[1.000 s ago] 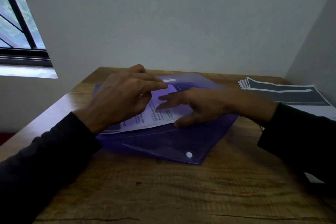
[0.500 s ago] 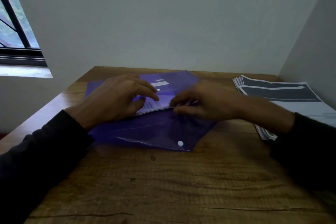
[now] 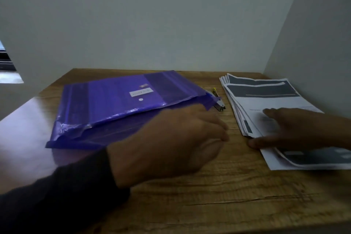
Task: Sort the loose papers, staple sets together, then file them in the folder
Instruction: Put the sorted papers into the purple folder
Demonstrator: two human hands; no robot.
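Note:
A purple plastic folder (image 3: 114,104) lies on the wooden table (image 3: 218,195) at the left, its flap open toward me, with a white label and snap button on top. My left hand (image 3: 171,144) hovers over the folder's near right corner, fingers loosely curled, holding nothing. At the right lies a fanned stack of printed papers (image 3: 266,97). My right hand (image 3: 296,129) rests on that stack, fingers spread flat and thumb at the stack's near edge. A small stapler (image 3: 218,103) peeks out between the folder and the papers.
Grey walls close in the table at the back and right. A window ledge (image 3: 9,78) shows at the far left. Bare wood runs along the table's near edge.
Both hands have left the sheet they were tucking in; it is no longer visible. My right hand has moved right onto the paper stack. The camera has turned right.

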